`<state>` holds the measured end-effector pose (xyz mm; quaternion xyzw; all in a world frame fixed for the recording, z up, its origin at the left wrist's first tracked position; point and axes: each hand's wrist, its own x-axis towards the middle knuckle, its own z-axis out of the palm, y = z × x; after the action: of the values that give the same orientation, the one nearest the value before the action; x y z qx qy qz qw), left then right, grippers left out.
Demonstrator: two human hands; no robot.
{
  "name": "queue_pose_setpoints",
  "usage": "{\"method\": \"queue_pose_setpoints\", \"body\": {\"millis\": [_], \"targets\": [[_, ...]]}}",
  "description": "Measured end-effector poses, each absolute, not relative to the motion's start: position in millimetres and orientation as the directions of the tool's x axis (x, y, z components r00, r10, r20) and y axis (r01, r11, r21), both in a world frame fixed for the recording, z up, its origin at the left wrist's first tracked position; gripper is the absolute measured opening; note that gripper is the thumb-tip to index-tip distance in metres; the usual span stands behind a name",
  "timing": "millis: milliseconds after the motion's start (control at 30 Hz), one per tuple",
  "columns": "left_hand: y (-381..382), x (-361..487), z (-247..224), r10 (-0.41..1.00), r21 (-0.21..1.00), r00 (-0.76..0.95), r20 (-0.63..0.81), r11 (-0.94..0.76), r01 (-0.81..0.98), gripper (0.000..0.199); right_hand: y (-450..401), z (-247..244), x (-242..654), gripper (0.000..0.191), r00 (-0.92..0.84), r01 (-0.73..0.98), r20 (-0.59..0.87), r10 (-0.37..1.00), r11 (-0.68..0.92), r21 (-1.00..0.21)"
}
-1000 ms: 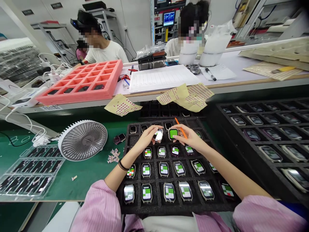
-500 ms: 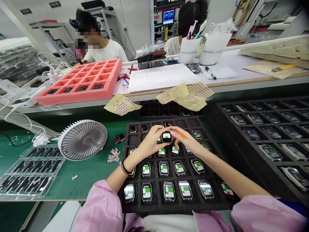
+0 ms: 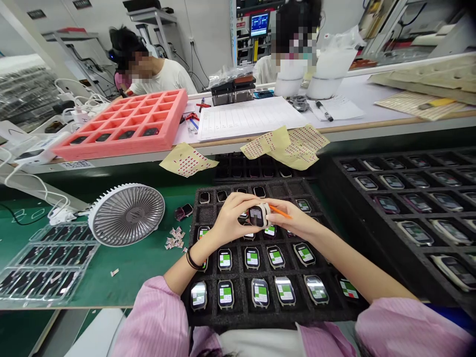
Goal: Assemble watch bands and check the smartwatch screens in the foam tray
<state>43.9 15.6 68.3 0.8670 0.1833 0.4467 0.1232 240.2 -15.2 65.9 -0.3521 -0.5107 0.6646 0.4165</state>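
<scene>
Above a black foam tray (image 3: 238, 270) of watch bodies, my left hand (image 3: 232, 217) grips a square watch (image 3: 256, 216) between thumb and fingers. The watch is tilted, its screen looks dark and its side faces right. My right hand (image 3: 288, 216) touches the right side of the watch and has a thin orange tool (image 3: 279, 212) in its fingers. Several watches in the tray, such as one nearby (image 3: 252, 258), show green and white screens. Others in the back row have dark screens.
A round fan (image 3: 128, 214) and small pink-white pieces (image 3: 175, 238) lie left of the tray. A second black tray (image 3: 405, 198) is at right. A pink foam tray (image 3: 167, 134) and papers (image 3: 249, 117) sit on the shelf. Two people are beyond it.
The held watch has turned from facing me with a lit screen to a tilted pose with a dark screen. My right hand has moved slightly lower, and the orange tool has shifted right and down.
</scene>
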Motion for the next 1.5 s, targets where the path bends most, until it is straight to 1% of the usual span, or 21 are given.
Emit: {"method": "queue_pose_setpoints", "body": {"millis": [100,233,400,533,700,800,1000,1267,1333,1400,1433,1500], "targets": [[14,44,70,0.419,0.358,0.547,0.725,-0.907,0.221,0.043,-16,63,240,0.041,-0.381,-0.219,-0.075,0.922,-0.169,-0.961],[14,44,68,0.415,0.371,0.584,0.698,-0.907,0.201,0.044,-18,65,238,0.040,-0.345,-0.200,-0.060,0.937,-0.136,-0.970],[15,44,64,0.408,0.378,0.544,0.733,-0.910,0.174,0.047,-22,72,237,0.038,-0.345,-0.175,-0.073,0.936,-0.140,-0.975],[14,44,65,0.403,0.362,0.539,0.740,-0.914,0.186,0.046,-23,73,233,0.043,-0.350,-0.204,-0.083,0.933,-0.162,-0.966],[13,43,65,0.395,0.347,0.534,0.747,-0.918,0.194,0.044,-24,73,229,0.041,-0.321,-0.237,-0.086,0.943,-0.168,-0.957],[13,44,65,0.405,0.357,0.517,0.754,-0.914,0.194,0.044,-25,74,230,0.042,-0.334,-0.254,-0.084,0.939,-0.175,-0.951],[12,45,68,0.434,0.395,0.495,0.753,-0.899,0.187,0.044,-24,76,236,0.047,-0.436,-0.277,-0.095,0.895,-0.234,-0.932],[9,46,70,0.423,0.378,0.490,0.762,-0.905,0.193,0.043,-25,76,234,0.050,-0.392,-0.235,-0.074,0.917,-0.178,-0.955],[9,45,71,0.438,0.390,0.489,0.755,-0.898,0.203,0.044,-24,77,235,0.050,-0.392,-0.202,-0.059,0.918,-0.149,-0.968],[9,43,72,0.449,0.397,0.482,0.752,-0.893,0.213,0.046,-25,81,239,0.047,-0.339,-0.167,0.004,0.941,-0.056,-0.984],[9,43,73,0.454,0.401,0.478,0.752,-0.890,0.214,0.047,-26,83,243,0.043,-0.278,-0.150,0.064,0.958,0.023,-0.988],[9,41,75,0.464,0.420,0.463,0.755,-0.885,0.203,0.049,-32,88,253,0.039,-0.145,-0.122,0.238,0.960,0.222,-0.967]]}}
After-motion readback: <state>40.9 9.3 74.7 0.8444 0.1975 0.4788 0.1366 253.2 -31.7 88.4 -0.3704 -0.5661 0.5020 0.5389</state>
